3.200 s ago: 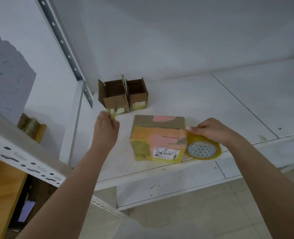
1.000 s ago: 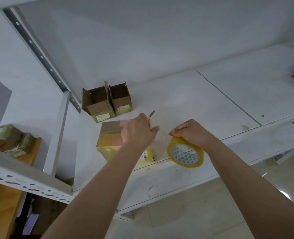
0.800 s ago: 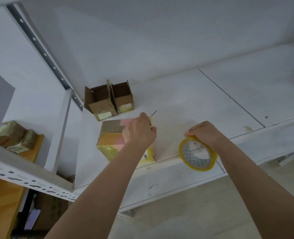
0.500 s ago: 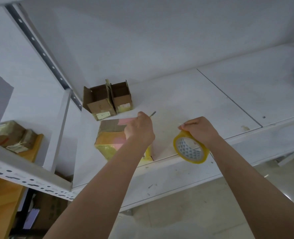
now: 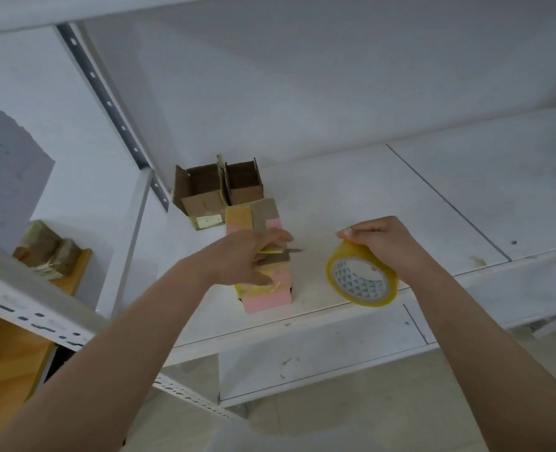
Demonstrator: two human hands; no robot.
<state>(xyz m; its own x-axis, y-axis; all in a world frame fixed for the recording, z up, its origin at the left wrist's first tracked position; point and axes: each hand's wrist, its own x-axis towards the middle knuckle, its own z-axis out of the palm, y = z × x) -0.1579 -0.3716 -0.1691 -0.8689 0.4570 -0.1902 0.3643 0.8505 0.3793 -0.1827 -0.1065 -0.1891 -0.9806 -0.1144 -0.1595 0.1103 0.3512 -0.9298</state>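
The box [image 5: 265, 296] on the shelf [image 5: 368, 190] has just been turned a quarter round, so its short pink end now faces the person. The left hand [image 5: 247, 256] rests on top of the box, fingers curled round what looks like a small knife [image 5: 294, 250]. Right of the box and apart from it, the right hand [image 5: 384, 243] grips the tape roll [image 5: 361, 280]. A fresh side is likely next for taping.

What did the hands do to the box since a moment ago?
The box has been turned: its long labelled side faced the person, now a narrow pink end does. The left hand, holding a small knife, now lies on its top. The right hand still grips the tape roll; the two open cartons behind have not moved.
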